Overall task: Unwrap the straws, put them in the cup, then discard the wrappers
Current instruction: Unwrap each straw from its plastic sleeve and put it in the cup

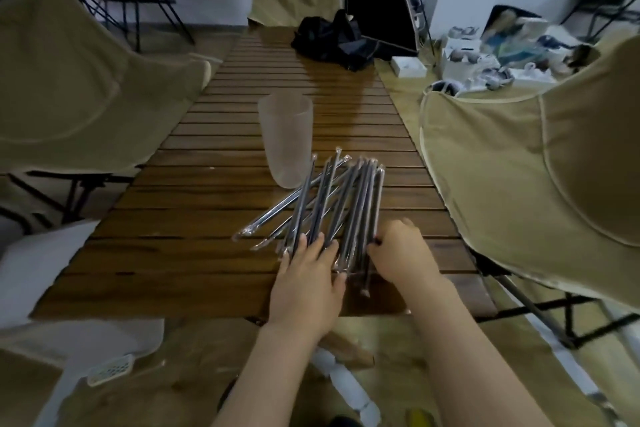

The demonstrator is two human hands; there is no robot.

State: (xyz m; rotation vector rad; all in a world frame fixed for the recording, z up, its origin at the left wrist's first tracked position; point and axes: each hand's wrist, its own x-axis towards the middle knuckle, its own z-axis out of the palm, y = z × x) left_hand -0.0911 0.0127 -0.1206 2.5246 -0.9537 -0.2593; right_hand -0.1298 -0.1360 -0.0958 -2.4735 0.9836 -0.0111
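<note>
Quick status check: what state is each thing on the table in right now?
Straws: wrapped, piled loosely on table.
Cup: upright, empty.
Left hand: fingers straight, resting on the straws.
Right hand: curled, gripping straws.
Black bag: crumpled at far end.

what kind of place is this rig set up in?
Probably an indoor room staged as a camping or picnic corner, used for recording. Clues: a slatted wooden roll-up table, tan fabric camp chairs beside it, and clutter of boxes and gear on the floor by the wall.
</note>
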